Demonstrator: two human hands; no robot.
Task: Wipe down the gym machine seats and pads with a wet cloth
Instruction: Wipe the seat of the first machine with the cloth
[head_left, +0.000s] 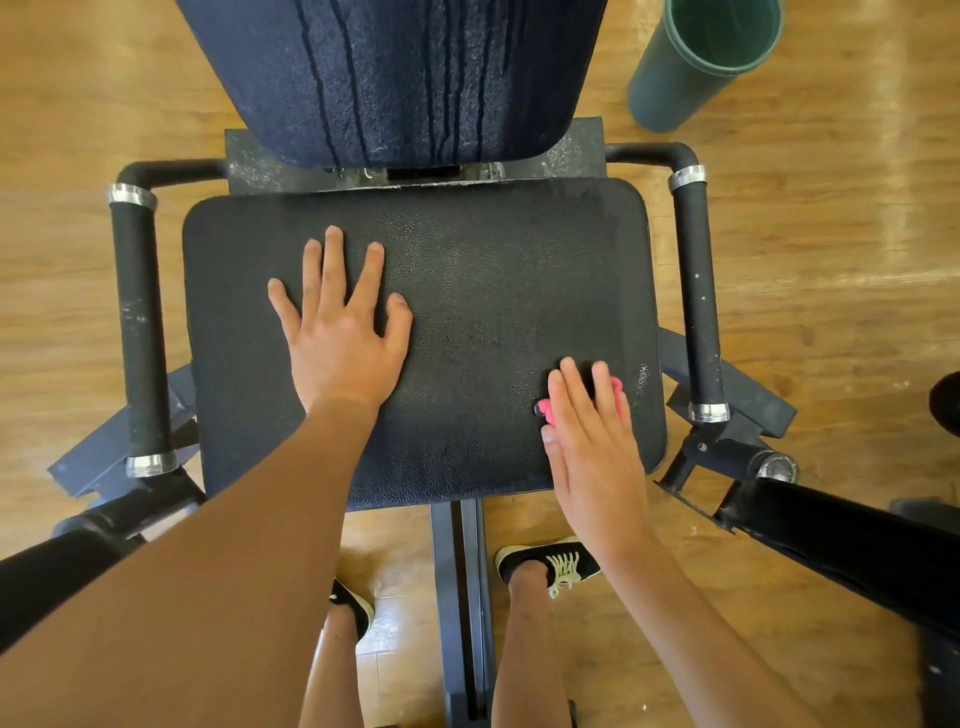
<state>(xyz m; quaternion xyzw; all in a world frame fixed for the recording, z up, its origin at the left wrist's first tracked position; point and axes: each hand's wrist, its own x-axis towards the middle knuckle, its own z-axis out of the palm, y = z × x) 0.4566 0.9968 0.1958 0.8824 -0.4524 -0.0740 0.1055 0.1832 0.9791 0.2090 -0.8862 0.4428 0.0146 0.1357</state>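
Observation:
A black padded seat (493, 270) fills the middle of the head view. My left hand (343, 332) lies flat on its left half, fingers spread and straight. My right hand (592, 441) presses a pink cloth (618, 387) onto the seat's near right corner with straight fingers; only small edges of the cloth show beside them. Behind the seat rises the dark blue back pad (395, 78), streaked with wet drip lines.
Black padded handle bars stand to the left (137, 322) and right (698, 291) of the seat. A dark green bucket (701, 62) is on the wooden floor at the back right. The machine's centre beam (462, 597) runs between my two feet.

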